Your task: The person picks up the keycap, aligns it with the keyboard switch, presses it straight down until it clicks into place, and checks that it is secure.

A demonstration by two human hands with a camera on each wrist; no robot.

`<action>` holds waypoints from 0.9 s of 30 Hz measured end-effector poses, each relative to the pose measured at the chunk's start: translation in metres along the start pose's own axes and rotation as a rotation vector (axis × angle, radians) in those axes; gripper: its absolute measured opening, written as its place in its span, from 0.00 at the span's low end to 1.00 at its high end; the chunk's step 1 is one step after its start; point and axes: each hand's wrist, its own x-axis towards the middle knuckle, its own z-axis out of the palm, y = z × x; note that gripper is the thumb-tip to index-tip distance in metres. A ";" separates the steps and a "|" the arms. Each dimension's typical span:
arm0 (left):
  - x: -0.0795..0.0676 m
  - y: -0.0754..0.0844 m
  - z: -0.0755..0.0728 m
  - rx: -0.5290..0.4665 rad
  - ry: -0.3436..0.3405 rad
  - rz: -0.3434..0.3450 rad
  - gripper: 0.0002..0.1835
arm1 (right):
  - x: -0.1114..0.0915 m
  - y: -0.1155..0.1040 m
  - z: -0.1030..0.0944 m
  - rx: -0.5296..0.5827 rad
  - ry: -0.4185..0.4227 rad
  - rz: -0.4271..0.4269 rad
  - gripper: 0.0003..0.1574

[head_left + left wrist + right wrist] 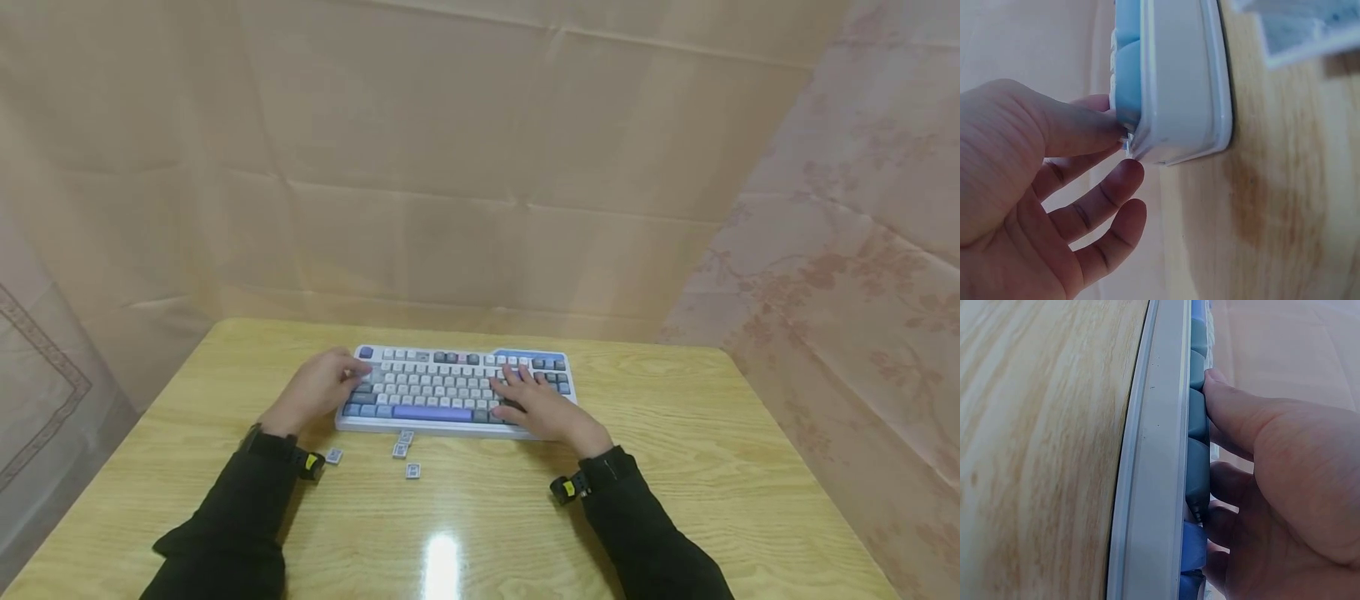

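Observation:
A white keyboard (433, 390) with white, grey, blue and purple keycaps lies on the table. My left hand (324, 383) is at its left end, thumb and index fingertips drawn together over the keys. In the left wrist view the blue corner keycap (1129, 78) partly hides those fingertips, so whether they pinch something is unclear; the other fingers (1119, 187) curve loosely beside the case. My right hand (542, 406) rests on the keyboard's right part with fingers spread. In the right wrist view its thumb touches the dark grey keycaps (1197, 415).
Several small pale square pieces lie in front of the keyboard: one piece (333, 456) by the left wrist, a touching pair (401, 450), and another piece (413, 472) nearer. The wooden table (675, 467) meets a beige cloth backdrop (450, 167) behind.

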 end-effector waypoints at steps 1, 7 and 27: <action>0.000 0.001 0.000 0.004 -0.002 -0.005 0.11 | 0.000 0.000 0.000 0.000 0.001 0.000 0.36; -0.001 0.003 0.001 0.033 0.002 0.004 0.12 | -0.001 0.001 0.000 0.001 0.000 -0.002 0.37; 0.001 0.003 0.007 0.063 0.022 -0.012 0.10 | -0.001 -0.001 0.000 0.011 -0.001 0.000 0.36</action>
